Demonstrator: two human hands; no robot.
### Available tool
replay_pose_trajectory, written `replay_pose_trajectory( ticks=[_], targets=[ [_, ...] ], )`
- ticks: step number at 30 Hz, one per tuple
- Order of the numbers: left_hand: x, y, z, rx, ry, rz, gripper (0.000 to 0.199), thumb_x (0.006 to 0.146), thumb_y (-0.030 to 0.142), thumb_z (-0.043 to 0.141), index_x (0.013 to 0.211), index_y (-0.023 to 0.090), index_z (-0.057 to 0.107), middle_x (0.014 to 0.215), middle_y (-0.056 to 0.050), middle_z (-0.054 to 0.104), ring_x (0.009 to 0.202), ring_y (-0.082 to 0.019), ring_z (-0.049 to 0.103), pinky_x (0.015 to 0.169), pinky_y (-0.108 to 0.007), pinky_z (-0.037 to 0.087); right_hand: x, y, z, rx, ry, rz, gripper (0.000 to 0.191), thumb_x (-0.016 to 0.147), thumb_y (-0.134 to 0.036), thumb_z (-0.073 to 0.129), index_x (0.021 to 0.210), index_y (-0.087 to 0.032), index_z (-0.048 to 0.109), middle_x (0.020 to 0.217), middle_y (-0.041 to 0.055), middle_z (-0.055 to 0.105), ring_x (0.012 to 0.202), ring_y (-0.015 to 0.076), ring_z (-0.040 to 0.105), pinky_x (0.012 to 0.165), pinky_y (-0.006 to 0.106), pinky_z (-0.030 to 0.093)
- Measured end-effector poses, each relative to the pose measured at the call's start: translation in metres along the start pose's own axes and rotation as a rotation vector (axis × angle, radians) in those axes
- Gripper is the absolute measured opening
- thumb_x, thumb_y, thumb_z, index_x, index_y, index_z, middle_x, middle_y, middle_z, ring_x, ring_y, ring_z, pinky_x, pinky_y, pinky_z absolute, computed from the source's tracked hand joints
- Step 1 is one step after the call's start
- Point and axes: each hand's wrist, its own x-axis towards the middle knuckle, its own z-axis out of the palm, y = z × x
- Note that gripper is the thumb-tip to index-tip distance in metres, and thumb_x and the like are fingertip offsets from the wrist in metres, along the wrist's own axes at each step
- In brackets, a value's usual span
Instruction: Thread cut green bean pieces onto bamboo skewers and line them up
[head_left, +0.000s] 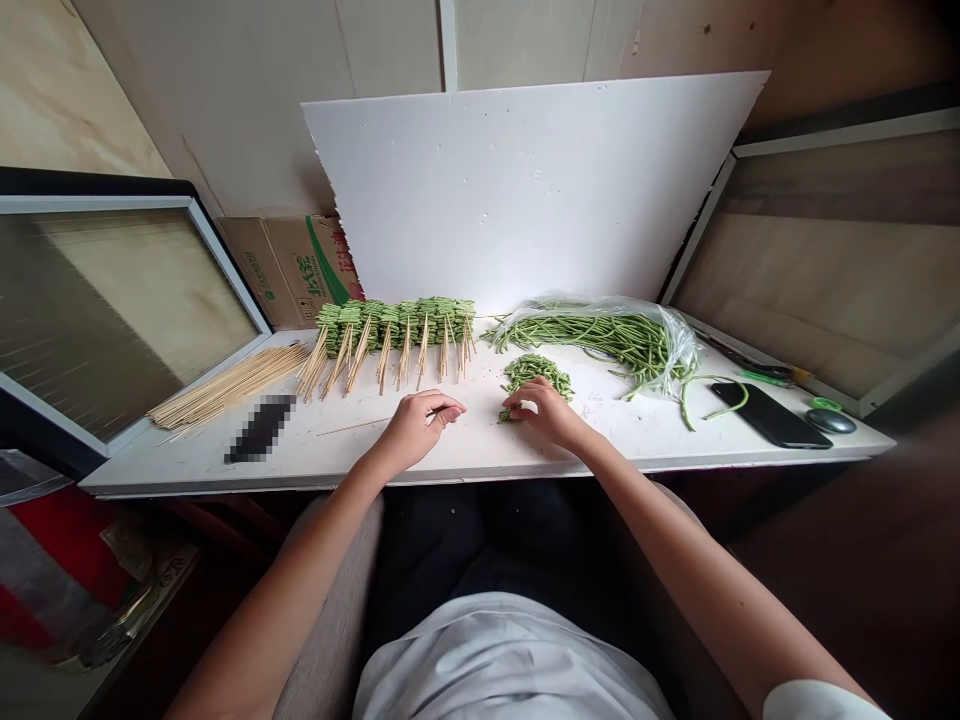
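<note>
My left hand (420, 428) is closed in a pinch above the table's front part, around a thin wooden skewer (349, 427) that sticks out to the left. My right hand (551, 412) reaches into the near edge of a small heap of cut green bean pieces (536, 372). Its thumb and forefinger are bent together on a bean piece, mostly hidden by the fingers. Behind my left hand, finished bean skewers (397, 325) lie stacked in a row, their bare sticks pointing towards me. Long whole green beans (600, 338) lie in a clear plastic bag (679, 345) behind the heap.
Loose bamboo skewers (229, 385) lie at the left, beside a blurred-out dark object (260, 428). On the right are a black phone (772, 415) and a dark computer mouse (831, 420). A white foam board (525, 190) and a cardboard box (289, 265) stand behind the white table (465, 458).
</note>
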Motion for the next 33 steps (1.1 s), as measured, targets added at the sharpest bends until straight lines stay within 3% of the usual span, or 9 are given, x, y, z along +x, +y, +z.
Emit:
replay_pose_trajectory(
  ticks=[4, 10, 13, 16, 19, 25, 30, 33],
  targets=[
    [-0.001, 0.002, 0.0, 0.032, 0.018, 0.016, 0.018, 0.101, 0.032, 0.068, 0.099, 0.023, 0.083, 0.099, -0.007, 0.077, 0.089, -0.021, 0.072, 0.082, -0.033, 0.058, 0.001, -0.004, -0.004, -0.009, 0.014, -0.018, 0.011, 0.096, -0.027, 0.074, 0.099, -0.021, 0.083, 0.095, 0.0101, 0.08, 0.1, 0.0306, 0.064, 0.095, 0.049, 0.05],
    [-0.002, 0.002, 0.004, 0.014, 0.072, 0.057, 0.014, 0.097, 0.033, 0.075, 0.104, 0.023, 0.082, 0.099, -0.007, 0.074, 0.089, -0.02, 0.071, 0.081, -0.033, 0.058, 0.006, -0.024, -0.014, 0.136, 0.225, 0.041, 0.048, 0.112, -0.051, 0.042, 0.103, -0.023, 0.08, 0.1, 0.0112, 0.08, 0.102, 0.0305, 0.065, 0.094, 0.049, 0.051],
    [-0.002, 0.002, 0.009, 0.012, 0.097, 0.093, 0.017, 0.094, 0.032, 0.08, 0.109, 0.023, 0.08, 0.095, -0.006, 0.075, 0.088, -0.021, 0.072, 0.082, -0.034, 0.058, 0.007, -0.048, -0.016, 0.29, 0.202, 0.091, 0.057, 0.111, -0.059, 0.036, 0.1, -0.024, 0.079, 0.103, 0.0086, 0.08, 0.106, 0.0279, 0.068, 0.095, 0.046, 0.052],
    [-0.003, 0.006, 0.013, 0.068, 0.13, 0.138, 0.025, 0.089, 0.027, 0.085, 0.113, 0.024, 0.078, 0.093, -0.005, 0.076, 0.088, -0.021, 0.072, 0.088, -0.037, 0.057, 0.005, -0.075, -0.013, 0.385, 0.032, 0.055, 0.051, 0.106, -0.064, 0.051, 0.093, -0.023, 0.079, 0.108, 0.0081, 0.08, 0.101, 0.0257, 0.07, 0.084, 0.039, 0.055],
    [-0.005, 0.01, 0.016, 0.119, 0.158, 0.196, 0.029, 0.087, 0.021, 0.086, 0.114, 0.025, 0.077, 0.093, -0.003, 0.076, 0.088, -0.021, 0.072, 0.092, -0.039, 0.054, 0.004, -0.093, -0.006, 0.395, -0.009, 0.028, 0.037, 0.099, -0.059, 0.067, 0.096, -0.024, 0.08, 0.096, 0.0061, 0.08, 0.093, 0.0236, 0.068, 0.078, 0.036, 0.053],
    [-0.003, 0.012, 0.012, 0.167, 0.142, 0.209, 0.027, 0.088, 0.02, 0.086, 0.113, 0.024, 0.076, 0.097, -0.004, 0.078, 0.089, -0.022, 0.073, 0.092, -0.038, 0.052, 0.004, -0.092, -0.003, 0.407, 0.083, 0.062, 0.029, 0.099, -0.051, 0.07, 0.095, -0.024, 0.08, 0.094, 0.0061, 0.079, 0.088, 0.0216, 0.067, 0.076, 0.035, 0.053],
    [0.0, 0.007, -0.003, 0.256, 0.132, 0.164, 0.009, 0.095, 0.025, 0.08, 0.104, 0.023, 0.078, 0.101, -0.004, 0.079, 0.085, -0.02, 0.072, 0.088, -0.037, 0.048, 0.007, -0.087, -0.011, 0.424, 0.16, 0.141, 0.032, 0.097, -0.053, 0.071, 0.09, -0.022, 0.076, 0.091, 0.0066, 0.077, 0.089, 0.0229, 0.069, 0.075, 0.035, 0.052],
    [-0.001, 0.007, -0.005, 0.267, 0.141, 0.161, 0.006, 0.096, 0.025, 0.078, 0.102, 0.024, 0.079, 0.1, -0.003, 0.078, 0.086, -0.02, 0.071, 0.089, -0.037, 0.047, 0.006, -0.089, -0.011, 0.42, 0.158, 0.114, 0.029, 0.098, -0.051, 0.071, 0.099, -0.022, 0.076, 0.099, 0.007, 0.078, 0.094, 0.0234, 0.07, 0.078, 0.036, 0.053]
  ],
)
